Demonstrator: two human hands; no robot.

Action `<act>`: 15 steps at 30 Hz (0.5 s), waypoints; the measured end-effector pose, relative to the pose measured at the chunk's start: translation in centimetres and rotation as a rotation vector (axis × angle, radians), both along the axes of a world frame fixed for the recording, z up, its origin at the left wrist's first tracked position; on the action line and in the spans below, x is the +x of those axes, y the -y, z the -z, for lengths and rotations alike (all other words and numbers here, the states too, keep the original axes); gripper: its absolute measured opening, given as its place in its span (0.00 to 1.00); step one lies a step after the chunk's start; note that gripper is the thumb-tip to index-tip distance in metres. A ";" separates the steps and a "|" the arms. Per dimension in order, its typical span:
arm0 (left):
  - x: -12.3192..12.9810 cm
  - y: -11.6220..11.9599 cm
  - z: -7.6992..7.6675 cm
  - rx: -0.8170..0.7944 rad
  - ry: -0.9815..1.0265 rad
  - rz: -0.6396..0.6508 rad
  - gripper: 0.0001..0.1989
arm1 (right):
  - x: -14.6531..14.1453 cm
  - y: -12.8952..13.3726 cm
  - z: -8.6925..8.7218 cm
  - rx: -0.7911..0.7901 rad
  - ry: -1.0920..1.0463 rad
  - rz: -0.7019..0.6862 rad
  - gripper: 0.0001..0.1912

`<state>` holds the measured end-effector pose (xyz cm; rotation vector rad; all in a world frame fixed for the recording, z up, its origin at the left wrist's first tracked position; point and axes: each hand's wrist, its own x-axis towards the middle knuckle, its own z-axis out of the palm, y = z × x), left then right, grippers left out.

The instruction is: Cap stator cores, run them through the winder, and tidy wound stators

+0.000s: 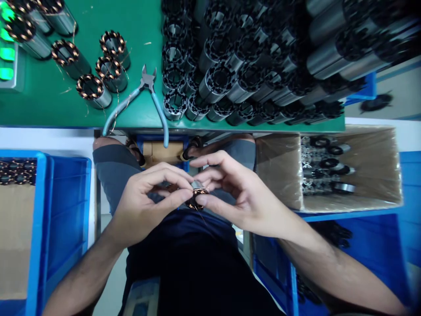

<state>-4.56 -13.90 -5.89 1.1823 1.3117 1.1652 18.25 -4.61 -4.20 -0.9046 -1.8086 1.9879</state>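
Over my lap, below the table edge, both hands hold one motor stator [196, 197] with copper windings at its end and a thin loose wire hanging down. My left hand [154, 197] pinches it from the left with thumb and fingers. From the right, my right hand [233, 193] grips it, the thumb on the wound end and the fingers behind. The fingers hide much of the stator's body. Cutting pliers [149, 81] with light blue handles lie spread on the table beyond, their handles reaching past its edge.
On the green table [138, 22], several copper-wound stators [94, 91] stand at the left and stacked unwound stator cores [217, 81] at the right. A cardboard box [362, 204] holds more parts on the right. Blue crates [67, 210] flank me. Green lights [7, 53] glow at far left.
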 end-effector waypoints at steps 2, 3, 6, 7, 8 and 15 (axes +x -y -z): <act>0.1 0.3 0.8 -0.047 0.033 -0.006 0.05 | 0.3 0.1 0.3 -0.050 -0.076 0.014 0.29; 0.1 0.5 1.5 -0.074 0.059 0.001 0.06 | 0.4 0.1 0.5 -0.084 -0.119 0.022 0.29; -0.2 1.2 3.8 -0.138 0.081 0.015 0.09 | 1.0 0.2 0.6 -0.149 -0.192 0.053 0.29; -0.3 1.5 4.3 -0.135 0.056 -0.011 0.08 | 1.1 0.2 0.6 -0.143 -0.179 0.072 0.30; -0.5 1.7 4.4 -0.106 0.018 -0.043 0.05 | 1.1 0.2 0.5 -0.127 -0.149 0.091 0.31; -0.1 1.7 -0.5 0.365 -0.439 0.023 0.34 | -0.5 0.0 -0.1 -0.111 -0.095 0.026 0.33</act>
